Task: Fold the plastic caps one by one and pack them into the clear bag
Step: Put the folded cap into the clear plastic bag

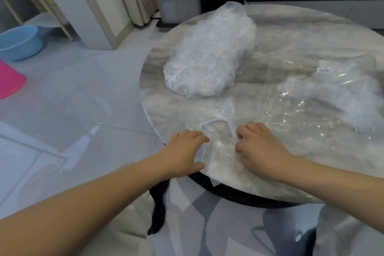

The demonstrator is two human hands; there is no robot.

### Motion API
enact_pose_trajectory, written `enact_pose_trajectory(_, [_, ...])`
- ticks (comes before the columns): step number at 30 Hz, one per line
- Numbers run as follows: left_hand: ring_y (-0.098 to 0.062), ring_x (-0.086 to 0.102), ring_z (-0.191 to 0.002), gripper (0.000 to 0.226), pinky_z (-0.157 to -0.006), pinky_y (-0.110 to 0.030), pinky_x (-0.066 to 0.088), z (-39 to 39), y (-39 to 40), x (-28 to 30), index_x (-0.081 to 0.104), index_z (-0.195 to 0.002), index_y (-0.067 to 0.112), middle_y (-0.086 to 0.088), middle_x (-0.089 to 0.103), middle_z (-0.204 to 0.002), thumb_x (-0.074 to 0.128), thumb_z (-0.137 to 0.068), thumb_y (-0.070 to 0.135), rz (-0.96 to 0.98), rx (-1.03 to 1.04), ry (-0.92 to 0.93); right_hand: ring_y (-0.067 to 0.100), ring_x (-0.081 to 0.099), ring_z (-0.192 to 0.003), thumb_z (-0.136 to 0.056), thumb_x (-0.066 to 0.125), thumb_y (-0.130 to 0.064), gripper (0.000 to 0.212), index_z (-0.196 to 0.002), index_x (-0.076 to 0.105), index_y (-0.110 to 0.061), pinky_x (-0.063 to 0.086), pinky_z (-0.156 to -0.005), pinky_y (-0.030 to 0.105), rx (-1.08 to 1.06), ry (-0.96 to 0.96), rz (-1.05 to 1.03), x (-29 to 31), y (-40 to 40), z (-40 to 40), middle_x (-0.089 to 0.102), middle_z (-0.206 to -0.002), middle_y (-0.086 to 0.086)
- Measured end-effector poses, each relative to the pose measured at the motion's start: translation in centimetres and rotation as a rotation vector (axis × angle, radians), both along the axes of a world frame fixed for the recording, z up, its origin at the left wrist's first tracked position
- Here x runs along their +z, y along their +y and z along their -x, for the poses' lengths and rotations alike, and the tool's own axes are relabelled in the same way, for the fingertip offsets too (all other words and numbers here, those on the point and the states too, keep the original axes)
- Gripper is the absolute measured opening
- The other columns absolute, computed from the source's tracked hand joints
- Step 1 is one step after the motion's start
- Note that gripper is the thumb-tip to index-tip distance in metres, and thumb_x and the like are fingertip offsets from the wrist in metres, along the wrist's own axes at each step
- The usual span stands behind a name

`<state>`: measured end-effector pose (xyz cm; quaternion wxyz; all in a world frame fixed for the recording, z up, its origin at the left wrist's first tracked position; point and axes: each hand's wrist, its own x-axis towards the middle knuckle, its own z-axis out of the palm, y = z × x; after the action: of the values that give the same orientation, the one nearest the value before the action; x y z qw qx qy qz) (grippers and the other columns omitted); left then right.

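At near edge of round grey marble table (291, 33), thin crinkled clear plastic cap (212, 122) lies flat. Left hand (185, 149) presses it, fingers spread; right hand (261, 147) pinches its film, fingers curled. Heap of clear caps (209, 54) sits far centre, glossy clear bag (332, 93) right.

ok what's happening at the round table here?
A person is working one thin clear plastic cap laid flat at the near edge of the round marble table. The left hand rests on its left side and the right hand pinches its right side. A heap of crumpled clear caps sits behind it, and the clear bag with a barcode label lies to the right.
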<state>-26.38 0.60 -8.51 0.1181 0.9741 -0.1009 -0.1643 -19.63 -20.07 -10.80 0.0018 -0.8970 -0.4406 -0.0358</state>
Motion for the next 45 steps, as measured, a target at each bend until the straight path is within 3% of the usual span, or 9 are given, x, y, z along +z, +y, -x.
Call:
enact_pose_trajectory(6, [-0.012,0.016,-0.139,0.074,-0.111,-0.023,0.0,-0.4,-0.3,-1.2,0.038,-0.141,0.03,0.006,0.022,-0.153,0.066,-0.078,0.056,0.026,-0.144,-0.149,0.026,0.041,-0.126,-0.078,0.05,-0.028,0.027,-0.061,0.069,-0.019,0.024,-0.106,0.039,0.137,0.062,-0.273,1.5,0.0,0.6,0.06,-0.127,0.006])
enact_pose_trajectory(9, [-0.01,0.031,-0.135,0.059,-0.114,-0.021,0.014,-0.3,-0.4,-1.7,0.048,-0.136,0.023,0.005,0.039,-0.146,0.064,-0.085,0.048,0.148,-0.113,-0.108,0.017,0.049,-0.127,-0.084,0.047,-0.03,0.031,-0.062,0.064,-0.018,0.016,-0.116,0.035,0.188,0.163,-0.268,1.1,-0.3,0.7,0.069,-0.112,-0.001])
enact_pose_trajectory(11, [-0.011,0.046,-0.125,0.038,-0.107,-0.024,0.031,-0.4,-0.4,-1.6,0.06,-0.125,0.015,0.004,0.052,-0.136,0.058,-0.092,0.034,0.221,-0.085,-0.042,0.013,0.063,-0.105,-0.089,0.041,-0.032,0.036,-0.065,0.062,-0.014,0.013,-0.117,0.028,0.196,0.188,-0.248,0.4,-0.7,0.7,0.072,-0.082,-0.003])
enact_pose_trajectory(15, [-0.015,0.061,-0.097,0.033,-0.091,-0.036,0.046,-1.0,0.1,-1.2,0.069,-0.094,0.012,-0.001,0.069,-0.103,0.048,-0.09,0.038,0.336,0.048,0.066,0.009,0.05,-0.06,-0.089,0.026,-0.06,0.042,-0.076,0.041,-0.023,0.029,-0.104,0.021,0.122,0.356,-0.2,0.5,-0.9,0.8,0.048,-0.059,-0.009])
enact_pose_trajectory(18, [-0.02,0.061,-0.078,0.037,-0.079,-0.034,0.049,-1.5,0.6,-0.9,0.068,-0.084,0.008,-0.006,0.068,-0.083,0.05,-0.088,0.04,0.398,0.192,0.126,0.001,0.042,-0.061,-0.074,0.032,-0.082,0.053,-0.084,0.035,-0.03,0.03,-0.063,0.014,-0.01,0.429,-0.118,1.1,-1.0,0.6,0.042,-0.062,-0.016])
enact_pose_trajectory(25, [-0.006,0.046,-0.055,0.039,-0.052,-0.012,0.034,-2.7,0.4,-1.2,0.05,-0.058,0.012,0.013,0.053,-0.051,0.045,-0.097,0.018,0.521,0.467,0.154,0.006,0.042,-0.057,-0.087,0.06,-0.03,0.027,-0.068,0.046,-0.017,0.032,-0.054,0.021,-0.355,0.603,-0.426,-0.1,-1.3,-1.2,0.047,-0.06,-0.008])
enact_pose_trajectory(33, [-0.01,0.048,-0.053,0.03,-0.047,-0.019,0.033,-3.1,0.4,-2.8,0.049,-0.072,0.01,0.0,0.057,-0.063,0.037,-0.098,0.018,0.238,0.464,-0.01,0.013,0.063,-0.057,-0.095,0.05,-0.038,0.035,-0.073,0.056,-0.011,0.048,-0.064,0.028,-0.525,0.642,-0.345,-1.1,-0.8,-2.5,0.065,-0.057,-0.003])
enact_pose_trajectory(40, [-0.023,0.052,-0.064,0.015,-0.052,-0.03,0.033,-3.1,0.6,-3.4,0.045,-0.102,0.009,-0.003,0.053,-0.076,0.042,-0.097,0.023,-0.085,0.283,-0.202,0.024,0.057,-0.081,-0.095,0.045,-0.038,0.026,-0.088,0.048,-0.014,0.037,-0.064,0.031,-0.478,0.457,-0.111,-0.7,-0.1,-1.8,0.061,-0.082,0.002])
enact_pose_trajectory(45, [-0.033,0.062,-0.092,0.046,-0.077,-0.04,0.051,-3.1,0.2,-4.3,0.062,-0.112,0.002,-0.016,0.062,-0.108,0.043,-0.07,0.008,-0.089,-0.094,-0.582,0.03,0.056,-0.089,-0.09,0.051,-0.018,0.028,-0.115,0.046,-0.01,0.041,-0.065,0.034,-0.289,0.161,-0.038,-0.7,0.3,-1.4,0.055,-0.101,0.006])
